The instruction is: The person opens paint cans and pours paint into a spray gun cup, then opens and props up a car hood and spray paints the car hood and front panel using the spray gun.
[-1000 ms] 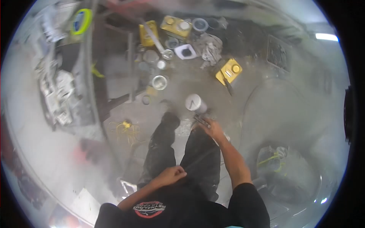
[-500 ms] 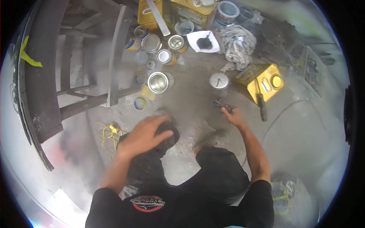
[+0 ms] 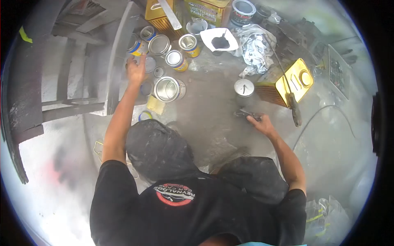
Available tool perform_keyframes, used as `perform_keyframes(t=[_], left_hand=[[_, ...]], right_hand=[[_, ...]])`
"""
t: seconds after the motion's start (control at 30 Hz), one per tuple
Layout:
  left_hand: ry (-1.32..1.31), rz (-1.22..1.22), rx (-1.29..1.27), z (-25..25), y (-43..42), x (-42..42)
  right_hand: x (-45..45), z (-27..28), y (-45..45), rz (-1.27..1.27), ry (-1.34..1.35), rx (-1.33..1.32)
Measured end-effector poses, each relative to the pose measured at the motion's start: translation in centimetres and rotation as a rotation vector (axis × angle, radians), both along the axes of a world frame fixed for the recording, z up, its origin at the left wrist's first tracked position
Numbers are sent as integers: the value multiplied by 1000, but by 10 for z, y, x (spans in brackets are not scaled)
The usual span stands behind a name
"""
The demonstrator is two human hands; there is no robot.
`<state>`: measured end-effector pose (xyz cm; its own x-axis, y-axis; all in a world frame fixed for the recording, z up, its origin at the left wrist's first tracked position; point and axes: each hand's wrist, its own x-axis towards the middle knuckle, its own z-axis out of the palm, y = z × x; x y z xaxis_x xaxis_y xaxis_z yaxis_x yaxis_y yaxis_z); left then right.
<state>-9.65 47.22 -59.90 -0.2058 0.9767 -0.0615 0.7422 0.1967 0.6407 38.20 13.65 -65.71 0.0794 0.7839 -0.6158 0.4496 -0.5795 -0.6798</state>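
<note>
My left hand [image 3: 136, 70] reaches to the group of cans at the upper left, its fingers apart beside a blue-and-yellow can [image 3: 137, 44]. Whether a fingertip touches that can is unclear. Near it are a round grey lid [image 3: 149, 64] and a wide open-topped tin [image 3: 167, 89]. On the right, my right hand [image 3: 261, 123] is closed around a small dark metal tool [image 3: 248, 115]. Just beyond the tool stands a white-topped cup [image 3: 244, 87] with a dark mark on its lid.
A yellow metal can [image 3: 301, 82] with a dark-handled tool [image 3: 294, 108] across it stands at right. Crumpled cloth [image 3: 255, 47], a white dish of dark material [image 3: 219, 39] and larger paint cans [image 3: 207, 12] lie behind. A wooden frame [image 3: 117, 57] stands left.
My left hand has moved up from my lap to the cans. My right hand, with the tool in it, is near the white-topped cup. The body has lowered and leaned closer to the floor.
</note>
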Motion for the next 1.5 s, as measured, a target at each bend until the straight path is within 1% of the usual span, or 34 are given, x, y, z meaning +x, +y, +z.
perform_keyframes(t=[0.07, 0.13, 0.2, 0.27, 0.3, 0.33, 0.4, 0.43, 0.47, 0.57, 0.67, 0.77, 0.83, 0.9, 0.93, 0.97, 1.0, 1.03, 1.1, 1.13, 1.17, 1.2, 1.23, 1.27, 1.3, 1.33, 1.37, 1.47, 1.5], left_hand=[[-294, -99, -53, 16, -32, 13], [-142, -440, -53, 0, -76, 9], [241, -731, -40, 46, -116, 33], [253, -752, 8, 14, -120, 30], [261, -756, 34, 10, -121, 31], [229, -785, 39, 8, -121, 33], [164, -834, 43, 25, -125, 54], [78, -897, 84, 23, -127, 63], [33, -958, 69, 21, -128, 77], [-56, -1161, 105, 11, -123, 121], [-33, -1198, 140, -4, -125, 153], [-128, -1064, 265, 7, -124, 150], [-260, -796, 460, -14, -103, 120], [-412, -191, 390, -24, -62, 82], [-288, 8, 377, -36, -32, 54], [-199, 83, 554, -48, 0, 33], [-116, 142, 612, -60, 34, 16], [-46, 163, 578, -66, 64, -4], [73, 79, 377, -80, 126, -40], [98, -18, 275, -91, 149, -39], [98, -121, 230, -107, 166, -33], [113, -217, 207, -128, 190, -31], [119, -291, 215, -141, 201, -3], [140, -340, 227, -152, 197, 24], [156, -395, 264, -149, 193, 58], [168, -461, 297, -141, 177, 90], [164, -530, 307, -137, 152, 116], [142, -756, 319, -116, 81, 164], [122, -816, 295, -112, 53, 167]], right_hand=[[-1, 16, -2, 76, -101, -16], [0, 13, -11, 63, -159, 97], [0, 13, -20, 49, -224, 196], [3, 24, -26, 40, -304, 280], [3, 34, -27, 45, -337, 266], [4, 47, -25, 52, -369, 258], [5, 66, -20, 58, -434, 256], [4, 74, -19, 57, -465, 258], [2, 80, -17, 58, -494, 260], [1, 91, -12, 122, -520, 252], [2, 104, -4, 201, -582, 369], [-14, 139, 14, 93, -516, 377], [-21, 151, 17, 43, -498, 394], [-24, 157, 15, 31, -493, 414], [-24, 159, 13, 49, -494, 427], [-26, 162, 8, 67, -497, 433], [-28, 160, 5, 95, -492, 427], [-28, 157, 4, 111, -499, 414], [-35, 151, 3, 140, -555, 335], [-33, 147, 3, 205, -502, 383], [-34, 140, 2, 217, -532, 320], [-30, 129, -2, 232, -475, 383], [-36, 148, 5, 231, -511, 277], [-41, 158, 4, 230, -532, 254], [-35, 140, 17, 253, -582, 359], [-35, 137, 29, 207, -556, 449], [-32, 129, 30, 184, -585, 473], [-25, 128, 29, 148, -611, 431], [-30, 143, 18, 162, -614, 424]])
